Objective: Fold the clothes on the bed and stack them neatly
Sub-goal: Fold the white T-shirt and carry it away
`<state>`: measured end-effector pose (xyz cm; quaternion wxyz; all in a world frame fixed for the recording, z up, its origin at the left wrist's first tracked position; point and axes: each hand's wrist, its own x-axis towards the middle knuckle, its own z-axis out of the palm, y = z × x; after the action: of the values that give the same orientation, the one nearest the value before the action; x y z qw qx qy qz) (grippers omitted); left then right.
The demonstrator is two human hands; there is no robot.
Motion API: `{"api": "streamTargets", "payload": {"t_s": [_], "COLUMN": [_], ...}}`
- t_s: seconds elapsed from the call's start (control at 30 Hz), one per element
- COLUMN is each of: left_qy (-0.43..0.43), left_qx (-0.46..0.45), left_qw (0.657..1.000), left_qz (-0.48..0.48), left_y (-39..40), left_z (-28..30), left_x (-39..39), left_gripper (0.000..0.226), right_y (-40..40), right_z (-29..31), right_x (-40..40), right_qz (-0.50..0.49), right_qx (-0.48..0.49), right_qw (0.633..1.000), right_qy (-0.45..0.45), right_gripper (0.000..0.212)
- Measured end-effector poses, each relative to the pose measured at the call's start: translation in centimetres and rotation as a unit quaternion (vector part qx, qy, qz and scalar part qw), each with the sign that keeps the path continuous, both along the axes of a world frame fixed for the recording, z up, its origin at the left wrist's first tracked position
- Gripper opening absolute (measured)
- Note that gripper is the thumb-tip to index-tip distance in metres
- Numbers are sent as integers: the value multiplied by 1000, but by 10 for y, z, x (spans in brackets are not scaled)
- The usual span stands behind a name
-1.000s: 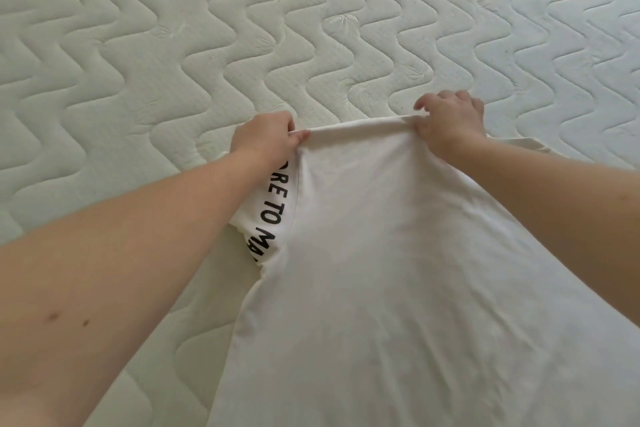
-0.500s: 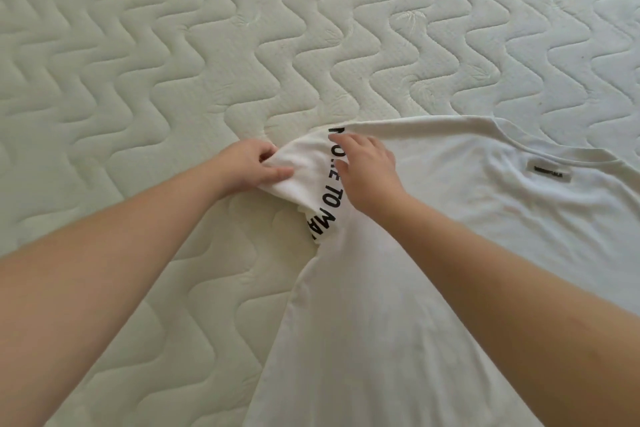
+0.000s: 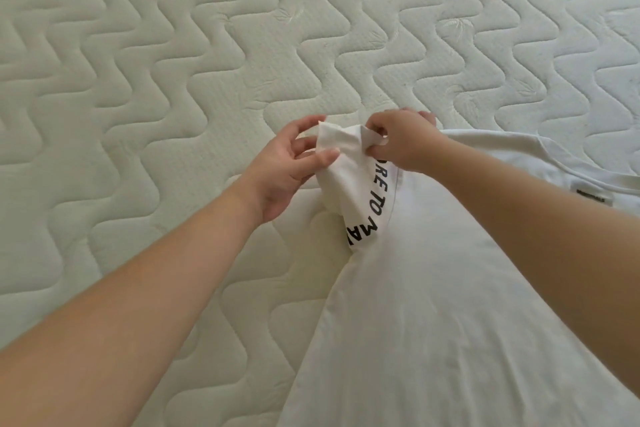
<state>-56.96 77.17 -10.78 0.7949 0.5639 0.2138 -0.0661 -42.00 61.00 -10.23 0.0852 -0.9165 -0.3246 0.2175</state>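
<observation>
On the bed, a white shirt lies spread over a pale mattress, its body running from the lower right up toward the middle. The cloth looks like soft, smooth cotton knit, with shallow creases across the broad flat part. The mattress cover is thick and padded, stitched all over in wavy zigzag lines that puff it into rounded ridges, with faint leaf-like marks woven in here and there. Near the middle, one sleeve is lifted off the mattress and bunched into a crumpled, roughly triangular peak. Black block letters run in a curved band along the sleeve's edge; only part of the wording shows. The left hand holds the sleeve's outer end, thumb pressed on the near face of the cloth and fingers curled behind it. The right hand pinches the sleeve's upper edge just beside it, fingers tucked down tight on a fold. The two hands are close, with only the small hump of cloth between them. Both forearms are bare and reach in from the lower corners. At the right, the ribbed collar curves across the shirt, and a small dark label sits just beneath it.
</observation>
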Motion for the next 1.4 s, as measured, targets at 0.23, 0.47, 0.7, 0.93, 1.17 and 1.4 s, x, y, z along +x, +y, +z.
{"api": "streamTargets", "payload": {"t_s": [0.23,0.47,0.7,0.93,1.17,1.4], "left_qy": [81,72,26,207,192,129], "left_qx": [176,312,369,412,344,357], "left_qw": [976,942,929,888,909,920], "left_qz": [-94,-101,2,-16,-136,-93], "left_y": [-11,-29,-32,-41,-30,-39], "left_z": [-33,-32,-20,-41,-26,-15], "left_x": [-30,-43,-85,-104,-80,-76], "left_gripper": [50,13,41,43,37,20], "right_y": [9,26,19,-6,-53,-71], "right_z": [-5,-6,-14,-14,-12,-20], "right_x": [-17,-23,-31,-71,-157,-221], "right_qz": [-84,-42,-154,-192,-314,-511], "right_qx": [79,44,172,200,245,246], "right_qw": [986,997,973,961,916,760], "right_qy": [120,36,17,-11,48,319], "right_gripper": [24,19,16,45,15,13]}}
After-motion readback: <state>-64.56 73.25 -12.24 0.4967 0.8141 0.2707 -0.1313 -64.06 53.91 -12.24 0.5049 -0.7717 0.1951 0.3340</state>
